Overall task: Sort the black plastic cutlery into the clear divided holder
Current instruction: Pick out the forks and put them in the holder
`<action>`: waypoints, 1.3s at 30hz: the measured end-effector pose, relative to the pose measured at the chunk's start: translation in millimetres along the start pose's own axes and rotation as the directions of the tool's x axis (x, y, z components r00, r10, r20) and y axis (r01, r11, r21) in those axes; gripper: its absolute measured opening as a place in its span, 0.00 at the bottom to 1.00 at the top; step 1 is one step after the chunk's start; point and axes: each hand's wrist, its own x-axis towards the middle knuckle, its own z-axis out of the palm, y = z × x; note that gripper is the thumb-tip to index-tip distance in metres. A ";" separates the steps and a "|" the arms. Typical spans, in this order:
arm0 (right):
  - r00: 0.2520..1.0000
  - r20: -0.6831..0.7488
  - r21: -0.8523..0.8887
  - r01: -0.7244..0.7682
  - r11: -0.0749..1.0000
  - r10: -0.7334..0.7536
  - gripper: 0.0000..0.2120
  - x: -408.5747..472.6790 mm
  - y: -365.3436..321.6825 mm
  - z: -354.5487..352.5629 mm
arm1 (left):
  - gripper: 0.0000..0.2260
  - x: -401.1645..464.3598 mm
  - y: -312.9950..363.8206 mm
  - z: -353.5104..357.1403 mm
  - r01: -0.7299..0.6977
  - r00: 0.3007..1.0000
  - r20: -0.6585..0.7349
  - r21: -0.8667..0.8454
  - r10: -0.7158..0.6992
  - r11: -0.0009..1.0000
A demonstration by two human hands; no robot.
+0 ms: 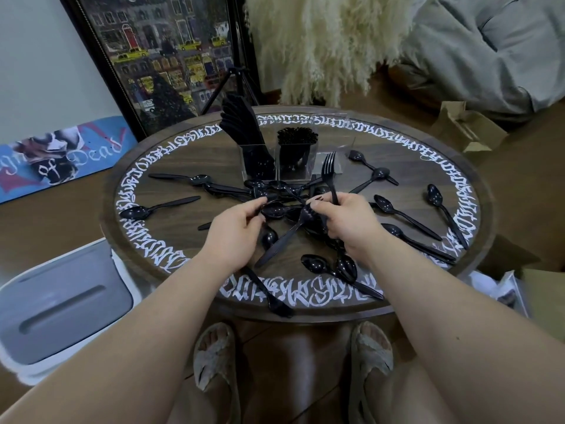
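Cutlery (406, 213) lies scattered over the round table (477, 191), thickest in a tangled heap at the middle, with loose spoons out toward the right rim. The clear holder (276, 162) stands just behind the heap; its left compartment is packed with knives and the next one with handles pointing up, while the right end looks unfilled. The right hand (345, 221) grips a fork (329, 174) upright, tines up, with more pieces seemingly bunched in the same fist. The left hand (237, 228) pinches a piece at the heap's edge; which kind is hard to tell. To do this step well, I would gather only forks into the right-hand bunch, line the handles up together, and lift each piece free of the tangle before pulling, so neighbours are not dragged off the table.
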 end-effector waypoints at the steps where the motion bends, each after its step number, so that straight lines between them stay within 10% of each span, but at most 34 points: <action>1: 0.999 0.032 -0.001 0.005 1.000 -0.005 0.05 -1.7 -0.4 2.2 | 0.14 0.5 -1.2 0.5 0.011 1.000 -0.005 -0.031 -0.011 0.999; 14: 0.957 0.023 -0.435 0.269 0.859 -0.288 0.10 -5.1 0.9 22.6 | 0.09 -3.5 2.1 -3.0 -0.004 0.959 0.276 -0.192 0.058 0.981; 28: 0.994 0.096 -0.711 0.102 0.696 -0.047 0.10 -12.8 12.4 -2.8 | 0.10 -25.9 -31.7 -11.8 -0.322 0.870 0.491 0.492 0.048 0.809; 39: 0.973 0.232 -0.636 0.160 0.754 -0.011 0.04 -16.0 14.8 -1.5 | 0.08 -16.2 -23.7 -6.3 -0.175 0.957 0.282 0.365 0.071 0.914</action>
